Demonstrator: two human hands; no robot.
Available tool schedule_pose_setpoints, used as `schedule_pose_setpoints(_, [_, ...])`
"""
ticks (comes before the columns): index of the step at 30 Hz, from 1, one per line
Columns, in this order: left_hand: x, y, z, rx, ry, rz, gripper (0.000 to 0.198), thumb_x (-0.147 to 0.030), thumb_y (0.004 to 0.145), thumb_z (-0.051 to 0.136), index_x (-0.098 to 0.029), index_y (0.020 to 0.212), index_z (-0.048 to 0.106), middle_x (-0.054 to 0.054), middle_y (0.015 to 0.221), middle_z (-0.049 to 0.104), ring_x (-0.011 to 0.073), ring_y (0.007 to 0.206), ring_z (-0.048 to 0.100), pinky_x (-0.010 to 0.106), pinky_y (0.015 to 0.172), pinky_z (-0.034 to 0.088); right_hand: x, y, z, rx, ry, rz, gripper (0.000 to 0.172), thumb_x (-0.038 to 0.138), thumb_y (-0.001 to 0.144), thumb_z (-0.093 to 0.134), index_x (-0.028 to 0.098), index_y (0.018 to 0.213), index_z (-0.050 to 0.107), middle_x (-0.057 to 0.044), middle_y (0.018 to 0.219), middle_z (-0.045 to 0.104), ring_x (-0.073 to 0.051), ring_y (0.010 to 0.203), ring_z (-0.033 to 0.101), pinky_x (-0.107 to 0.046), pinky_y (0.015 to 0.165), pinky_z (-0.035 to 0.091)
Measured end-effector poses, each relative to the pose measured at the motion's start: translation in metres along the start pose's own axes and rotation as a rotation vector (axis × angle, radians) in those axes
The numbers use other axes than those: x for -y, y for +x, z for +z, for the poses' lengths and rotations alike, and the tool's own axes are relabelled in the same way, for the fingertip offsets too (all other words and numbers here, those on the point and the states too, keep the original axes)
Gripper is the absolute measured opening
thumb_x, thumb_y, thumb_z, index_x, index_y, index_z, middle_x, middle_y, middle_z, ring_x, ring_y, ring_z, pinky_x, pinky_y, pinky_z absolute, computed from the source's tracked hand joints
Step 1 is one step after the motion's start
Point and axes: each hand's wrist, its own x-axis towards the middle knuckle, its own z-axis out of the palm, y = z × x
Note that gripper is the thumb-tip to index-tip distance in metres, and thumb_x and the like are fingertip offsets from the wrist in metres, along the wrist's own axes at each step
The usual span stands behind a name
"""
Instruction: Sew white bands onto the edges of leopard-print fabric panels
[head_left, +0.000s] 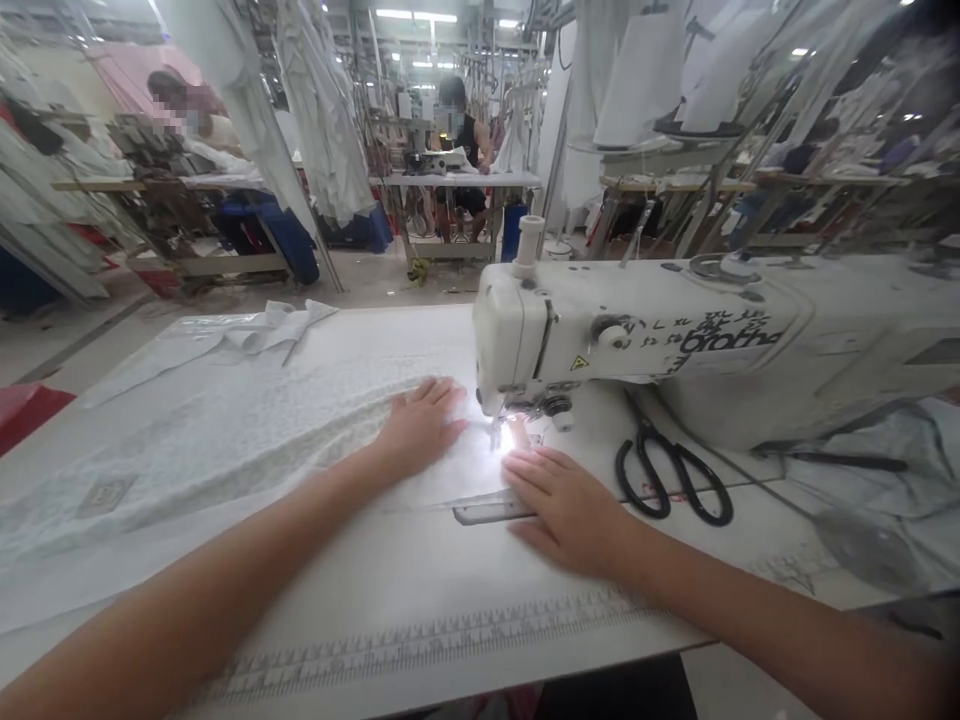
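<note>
A white sewing machine [675, 345] stands on the white table [420, 600], its lamp lit over the needle [496, 432]. White patterned fabric [225, 435] lies spread to the left and runs under the needle. My left hand [421, 425] lies flat on the fabric just left of the needle, fingers stretched out. My right hand [564, 505] rests flat on the table just in front of and right of the needle, fingers pointing toward it. Neither hand holds anything.
Black scissors [675, 475] lie right of my right hand, beside the machine. A white fabric scrap [262, 330] lies at the table's far left. A ruler scale [420, 640] runs along the front edge. Two people sit at sewing tables [457, 180] in the background among hanging white garments.
</note>
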Motion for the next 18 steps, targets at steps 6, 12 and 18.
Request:
schedule_pose_setpoints(6, [0.0,0.016,-0.002,-0.065,0.002,-0.001,0.026,-0.037,0.088,0.042,-0.019,0.104,0.054,0.011,0.114,0.057,0.0287,0.118,0.042,0.047,0.09,0.038,-0.01,-0.002,0.0,-0.043,0.034,0.048,0.042,0.034,0.09,0.044,0.007,0.122,0.051,-0.015,0.122,0.055,-0.029,0.119,0.043,-0.049,0.103,0.034])
schedule_pose_setpoints(12, [-0.022,-0.008,-0.005,-0.158,-0.19,0.148,0.016,-0.023,0.087,0.044,-0.017,0.094,0.058,0.008,0.106,0.059,0.0209,0.102,0.053,0.039,0.09,0.042,-0.01,-0.004,0.001,-0.073,0.056,0.079,0.042,0.035,0.088,0.047,0.007,0.12,0.052,-0.015,0.12,0.056,-0.03,0.117,0.043,-0.049,0.102,0.035])
schedule_pose_setpoints(18, [-0.036,-0.033,0.001,-0.048,-0.316,0.329,0.028,-0.023,0.09,0.041,-0.019,0.115,0.053,0.006,0.121,0.056,0.0206,0.117,0.046,0.039,0.099,0.04,-0.011,-0.002,-0.001,-0.043,0.052,0.056,0.048,0.039,0.086,0.05,0.004,0.119,0.051,-0.018,0.119,0.055,-0.032,0.118,0.041,-0.05,0.102,0.034])
